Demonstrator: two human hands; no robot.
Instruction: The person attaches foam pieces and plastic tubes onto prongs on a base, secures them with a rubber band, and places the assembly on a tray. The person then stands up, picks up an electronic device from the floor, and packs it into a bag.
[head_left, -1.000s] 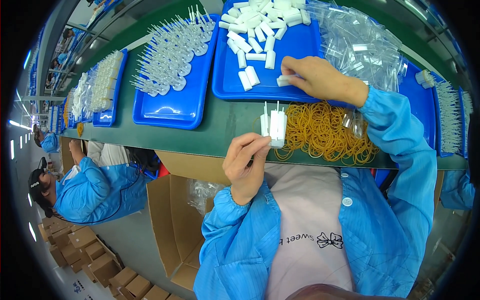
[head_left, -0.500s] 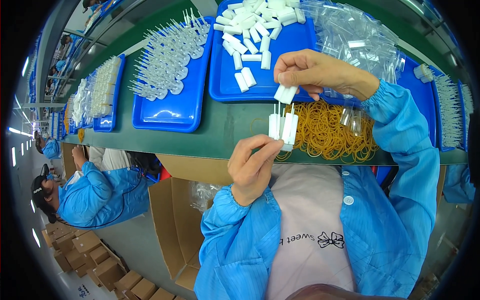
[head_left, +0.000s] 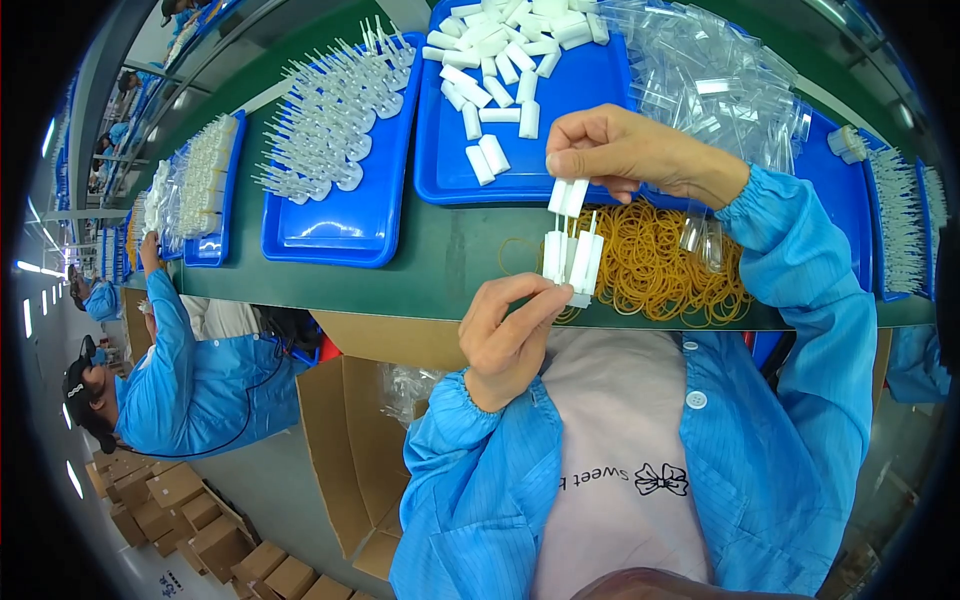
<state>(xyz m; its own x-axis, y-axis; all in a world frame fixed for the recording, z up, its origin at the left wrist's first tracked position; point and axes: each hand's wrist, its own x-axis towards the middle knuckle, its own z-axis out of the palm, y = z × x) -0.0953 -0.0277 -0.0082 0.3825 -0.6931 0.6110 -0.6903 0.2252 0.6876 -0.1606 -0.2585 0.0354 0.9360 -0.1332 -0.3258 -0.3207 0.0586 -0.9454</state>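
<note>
My left hand (head_left: 512, 335) pinches the lower end of a small bundle of white blocks (head_left: 588, 262) with thin pins standing up out of it. Just above, my right hand (head_left: 625, 152) grips a loose white block (head_left: 569, 197) between thumb and fingers. This block's lower end meets the top of a pin; whether the pin has entered it I cannot tell. Beyond my right hand lies a blue tray (head_left: 440, 172) with many more white blocks (head_left: 490, 153). Yellow-brown rubber bands (head_left: 670, 270) are heaped on the green table (head_left: 455, 240) behind the bundle.
Clear plastic sleeves (head_left: 700, 90) pile up at the back right. Another blue tray (head_left: 325, 238) at left carries rows of clear pieces with upright pins (head_left: 335, 125). Below the table edge stands an open cardboard box (head_left: 335, 440). A co-worker in blue (head_left: 215, 385) sits at far left.
The bundle in my left hand has risen slightly toward the block in my right hand, closing the gap to the pins. The co-worker's arm now reaches up to the table.
</note>
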